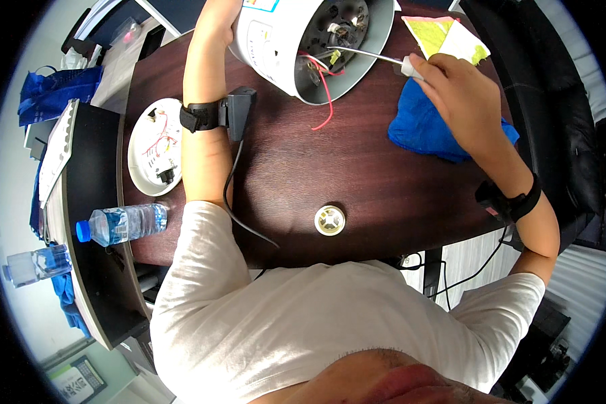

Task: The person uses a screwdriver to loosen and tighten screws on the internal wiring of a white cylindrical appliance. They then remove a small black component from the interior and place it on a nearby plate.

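A white cylindrical appliance [266, 50] lies tilted at the far side of the table, its open underside facing right. Dark inner parts and red, white and yellow wires [326, 84] show inside, one red wire hanging out over the rim. My left hand [223, 23] is against the appliance's left side, its fingers hidden by the picture's upper edge. Closed around the pale handle of a screwdriver [370, 54], my right hand [461, 94] points its metal shaft into the opening. The tip is among the wires; whether it touches a screw I cannot tell.
A blue cloth [421, 124] lies beneath my right hand, yellow-and-white paper [444, 37] behind it. Left of my left forearm are a white round cover [141, 161] with wires and a water bottle [124, 224]. A small round cream part [330, 220] sits near the table's front edge.
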`<action>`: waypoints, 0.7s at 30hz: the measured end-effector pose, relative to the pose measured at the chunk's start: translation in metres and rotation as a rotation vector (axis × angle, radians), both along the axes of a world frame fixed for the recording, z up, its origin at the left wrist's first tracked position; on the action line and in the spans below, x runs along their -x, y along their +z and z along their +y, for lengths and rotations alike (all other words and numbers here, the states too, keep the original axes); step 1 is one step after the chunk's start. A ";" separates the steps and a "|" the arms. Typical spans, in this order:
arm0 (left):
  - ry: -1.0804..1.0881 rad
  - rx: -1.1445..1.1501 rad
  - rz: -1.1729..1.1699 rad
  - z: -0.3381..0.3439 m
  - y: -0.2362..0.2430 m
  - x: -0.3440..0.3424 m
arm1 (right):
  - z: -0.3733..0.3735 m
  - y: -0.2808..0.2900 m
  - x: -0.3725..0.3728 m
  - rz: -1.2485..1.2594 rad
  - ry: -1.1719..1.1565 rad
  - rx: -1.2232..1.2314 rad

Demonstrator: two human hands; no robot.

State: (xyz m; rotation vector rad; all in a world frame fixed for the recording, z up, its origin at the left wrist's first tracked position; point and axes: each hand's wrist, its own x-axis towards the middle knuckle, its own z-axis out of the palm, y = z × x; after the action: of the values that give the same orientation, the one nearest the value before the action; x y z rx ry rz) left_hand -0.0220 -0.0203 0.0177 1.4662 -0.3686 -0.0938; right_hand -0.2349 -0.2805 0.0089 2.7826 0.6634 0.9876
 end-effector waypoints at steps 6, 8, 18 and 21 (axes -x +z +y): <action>0.037 0.000 0.039 0.004 0.000 -0.006 | 0.005 0.008 0.002 -0.174 0.092 0.154; 0.038 -0.001 -0.001 0.004 0.000 -0.003 | 0.006 0.011 -0.002 -0.225 0.114 0.190; 0.022 -0.009 0.001 0.005 -0.001 -0.004 | 0.004 0.023 -0.006 -0.293 0.158 0.272; 0.015 -0.014 0.004 0.005 0.000 -0.005 | 0.003 0.025 -0.008 -0.306 0.172 0.285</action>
State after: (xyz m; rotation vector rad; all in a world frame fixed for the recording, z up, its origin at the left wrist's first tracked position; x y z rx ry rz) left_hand -0.0171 -0.0153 0.0173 1.4821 -0.3546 -0.0873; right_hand -0.2268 -0.2770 0.0334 2.2985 0.9243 1.2095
